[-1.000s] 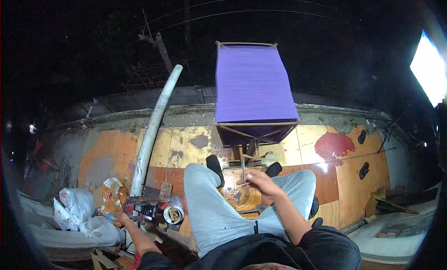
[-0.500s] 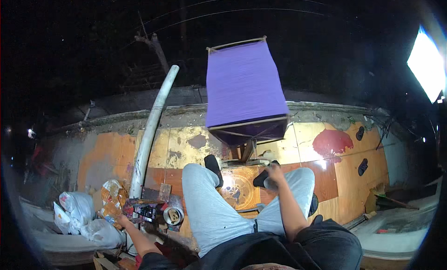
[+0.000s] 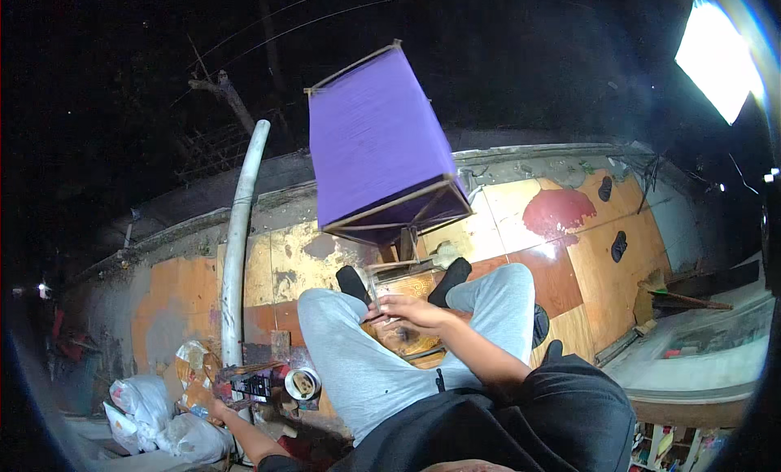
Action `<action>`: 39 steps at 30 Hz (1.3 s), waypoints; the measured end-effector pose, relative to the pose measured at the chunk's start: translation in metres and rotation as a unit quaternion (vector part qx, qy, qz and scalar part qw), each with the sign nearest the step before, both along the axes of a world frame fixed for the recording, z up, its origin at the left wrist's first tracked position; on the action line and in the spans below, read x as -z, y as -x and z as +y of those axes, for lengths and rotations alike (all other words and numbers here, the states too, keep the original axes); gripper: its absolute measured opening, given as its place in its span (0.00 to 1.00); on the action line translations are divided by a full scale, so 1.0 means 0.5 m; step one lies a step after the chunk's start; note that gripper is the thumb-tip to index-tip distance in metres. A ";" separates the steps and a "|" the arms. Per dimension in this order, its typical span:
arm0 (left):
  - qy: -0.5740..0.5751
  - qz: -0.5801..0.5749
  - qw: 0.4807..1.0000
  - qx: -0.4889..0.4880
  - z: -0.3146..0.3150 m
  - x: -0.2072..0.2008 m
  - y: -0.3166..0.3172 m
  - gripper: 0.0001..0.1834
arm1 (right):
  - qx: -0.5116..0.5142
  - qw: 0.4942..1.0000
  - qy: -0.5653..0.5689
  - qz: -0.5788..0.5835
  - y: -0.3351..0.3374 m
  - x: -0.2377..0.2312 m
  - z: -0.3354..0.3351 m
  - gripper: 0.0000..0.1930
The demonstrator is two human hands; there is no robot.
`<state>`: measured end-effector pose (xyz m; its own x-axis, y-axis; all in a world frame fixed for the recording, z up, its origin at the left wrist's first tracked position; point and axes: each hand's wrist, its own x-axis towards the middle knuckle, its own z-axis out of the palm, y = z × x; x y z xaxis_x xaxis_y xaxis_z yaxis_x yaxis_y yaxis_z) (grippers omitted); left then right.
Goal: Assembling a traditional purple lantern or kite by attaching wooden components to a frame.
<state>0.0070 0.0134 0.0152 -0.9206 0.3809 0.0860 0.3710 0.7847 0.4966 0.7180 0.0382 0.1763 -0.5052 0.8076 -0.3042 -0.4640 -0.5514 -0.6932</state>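
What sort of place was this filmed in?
Probably an outdoor patio or yard at night: patchwork floor, a bare tree trunk against the dark, and a bright light.

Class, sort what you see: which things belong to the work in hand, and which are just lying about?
In use:
- purple-wrapped frame
- crank handle
- right hand, gripping that handle

Apparently just lying about:
- white plastic bags
- dark footwear
- round white container

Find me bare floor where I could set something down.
Bare floor lies between the right knee and the black slippers, and between the white pole and the left foot. It's crowded around the left hand, with white bags and a can close by.
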 end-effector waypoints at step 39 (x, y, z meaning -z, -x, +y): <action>-0.044 -0.095 0.993 -0.059 -0.030 -0.009 -0.001 0.21 | 0.232 0.850 -0.133 -0.454 -0.209 -0.059 0.001 0.15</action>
<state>0.0074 -0.0014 0.0199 -0.9612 0.2678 -0.0657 0.1716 0.7675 0.6177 0.8227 0.0385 0.2060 0.2318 0.9569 -0.1747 0.2029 -0.2232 -0.9534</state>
